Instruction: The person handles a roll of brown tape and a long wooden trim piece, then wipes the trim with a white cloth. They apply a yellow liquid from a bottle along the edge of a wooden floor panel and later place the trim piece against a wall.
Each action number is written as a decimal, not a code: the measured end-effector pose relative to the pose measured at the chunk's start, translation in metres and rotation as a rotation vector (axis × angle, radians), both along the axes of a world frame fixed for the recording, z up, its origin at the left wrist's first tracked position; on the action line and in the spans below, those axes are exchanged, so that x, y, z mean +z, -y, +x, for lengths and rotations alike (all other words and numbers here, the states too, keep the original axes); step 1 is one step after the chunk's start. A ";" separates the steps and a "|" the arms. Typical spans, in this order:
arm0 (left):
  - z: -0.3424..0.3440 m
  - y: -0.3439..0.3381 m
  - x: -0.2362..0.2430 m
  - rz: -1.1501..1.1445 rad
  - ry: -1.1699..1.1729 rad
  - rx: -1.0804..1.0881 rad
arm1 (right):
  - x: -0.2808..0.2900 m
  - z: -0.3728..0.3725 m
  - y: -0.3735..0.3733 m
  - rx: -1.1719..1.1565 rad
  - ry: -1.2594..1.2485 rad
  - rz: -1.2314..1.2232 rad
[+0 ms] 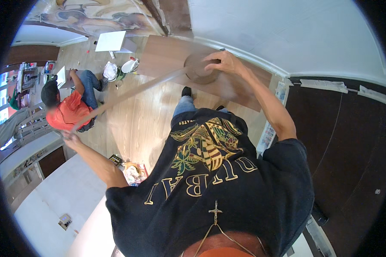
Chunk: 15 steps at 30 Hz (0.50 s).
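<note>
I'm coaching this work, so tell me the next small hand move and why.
I'd probably ease the left hand slightly farther out, letting the brown roll turn: the brown strip spans from the roll, by the right hand, to the left fingers, and the roll looks far from used up.

A brown, disc-shaped roll (195,73) is held raised near the upper centre, its round face turned toward the view and its outline blurred. From it a narrow brown strip (133,92) is unwound and stretched, nearly straight, diagonally toward the lower left.
</note>
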<state>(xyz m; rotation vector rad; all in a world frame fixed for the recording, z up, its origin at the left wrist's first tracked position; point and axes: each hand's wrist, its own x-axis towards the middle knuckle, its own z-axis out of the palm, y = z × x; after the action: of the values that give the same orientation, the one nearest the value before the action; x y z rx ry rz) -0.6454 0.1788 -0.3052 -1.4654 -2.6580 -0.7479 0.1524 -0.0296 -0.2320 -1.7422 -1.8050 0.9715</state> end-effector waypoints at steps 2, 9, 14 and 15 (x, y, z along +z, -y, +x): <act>-0.152 0.083 0.057 0.056 0.156 -0.463 | -0.013 -0.050 -0.037 0.119 -0.207 0.047; 0.063 0.222 -0.170 -0.743 0.716 -0.116 | -0.009 -0.126 -0.067 0.219 -0.021 -0.068; 0.314 0.102 -0.055 -0.259 0.641 -1.033 | -0.078 -0.186 -0.085 0.352 0.028 -0.028; 0.343 0.079 -0.041 -0.226 0.633 -1.232 | -0.080 -0.191 -0.090 0.352 0.031 -0.058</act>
<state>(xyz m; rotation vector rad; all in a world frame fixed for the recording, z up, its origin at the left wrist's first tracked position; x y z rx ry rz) -0.3020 0.0995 -0.3461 -3.4274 -1.8255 -1.0464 -0.0384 0.0606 -0.3115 -1.5069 -2.1710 1.1464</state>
